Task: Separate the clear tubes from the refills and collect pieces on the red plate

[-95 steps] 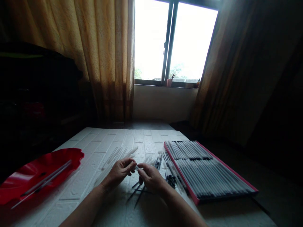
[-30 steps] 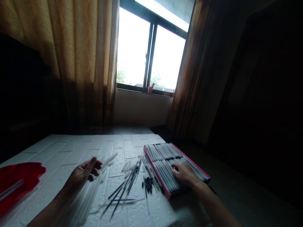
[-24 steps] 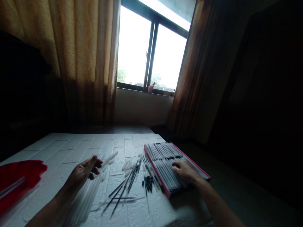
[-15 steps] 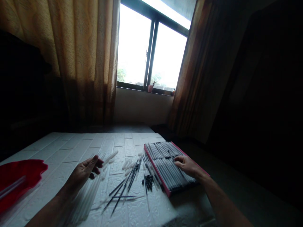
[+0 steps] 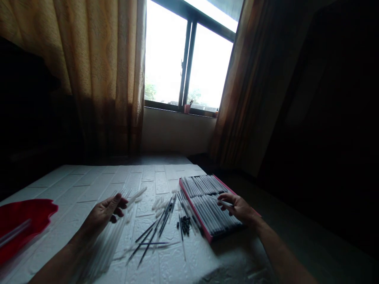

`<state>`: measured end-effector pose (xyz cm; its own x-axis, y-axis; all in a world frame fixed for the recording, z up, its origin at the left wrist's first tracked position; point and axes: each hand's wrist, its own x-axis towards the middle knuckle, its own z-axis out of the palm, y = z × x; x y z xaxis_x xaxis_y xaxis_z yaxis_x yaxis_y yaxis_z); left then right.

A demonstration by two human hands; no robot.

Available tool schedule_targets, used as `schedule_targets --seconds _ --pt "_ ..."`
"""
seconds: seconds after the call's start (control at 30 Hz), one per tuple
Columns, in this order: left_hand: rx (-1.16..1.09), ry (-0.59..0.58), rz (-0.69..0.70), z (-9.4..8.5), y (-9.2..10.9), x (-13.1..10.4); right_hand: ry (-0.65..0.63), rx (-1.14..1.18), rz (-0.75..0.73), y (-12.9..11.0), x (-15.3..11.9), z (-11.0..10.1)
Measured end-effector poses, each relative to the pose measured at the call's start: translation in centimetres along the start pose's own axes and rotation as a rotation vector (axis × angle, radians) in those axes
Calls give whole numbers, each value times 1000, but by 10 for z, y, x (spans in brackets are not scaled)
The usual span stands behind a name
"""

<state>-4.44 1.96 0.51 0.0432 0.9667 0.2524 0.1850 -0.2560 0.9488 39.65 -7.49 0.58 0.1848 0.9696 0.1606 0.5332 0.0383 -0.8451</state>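
Note:
My right hand (image 5: 238,207) is over the pink-edged box (image 5: 209,236), its thumb and fingers closed on a thin pale pen (image 5: 226,204). Two rows of capped, pen-like sticks (image 5: 217,217) fill that box. To the left, my left hand (image 5: 108,211) hovers with loosely curled fingers apart and nothing visible between them. Beneath and beside it lie many long clear tubes (image 5: 102,252), partly hidden by the hand and forearm. Dark thin refills (image 5: 154,238) are scattered in the middle. Small black caps (image 5: 185,225) lie in a pile by the box.
A red scalloped tray (image 5: 35,213) with clear tubes on it sits at the left. Short whitish pieces (image 5: 160,204) lie beyond the refills. The white brick-patterned tabletop (image 5: 97,179) ends near the box's right side. Behind are a window and curtains (image 5: 100,71).
My right hand has lifted slightly from the box, and a pale pen now shows between its fingers. A small dark piece on the box no longer shows. My left hand stays nearly still.

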Motion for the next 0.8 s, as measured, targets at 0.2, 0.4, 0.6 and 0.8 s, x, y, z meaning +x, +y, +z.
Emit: schedule_targets --seconds 0.2,0.4,0.6,0.8 --pt "-5 -44 -29 -3 -2 3 -31 -32 -31 13 -11 4" --pt "-10 -45 -24 -4 -4 4 -85 -326 -120 5 -14 3" --pt "3 -50 -19 -4 -4 4 -135 -592 -135 -17 -15 5" --pt "17 -48 -12 -5 -4 4 -84 -670 -97 -25 -15 14"
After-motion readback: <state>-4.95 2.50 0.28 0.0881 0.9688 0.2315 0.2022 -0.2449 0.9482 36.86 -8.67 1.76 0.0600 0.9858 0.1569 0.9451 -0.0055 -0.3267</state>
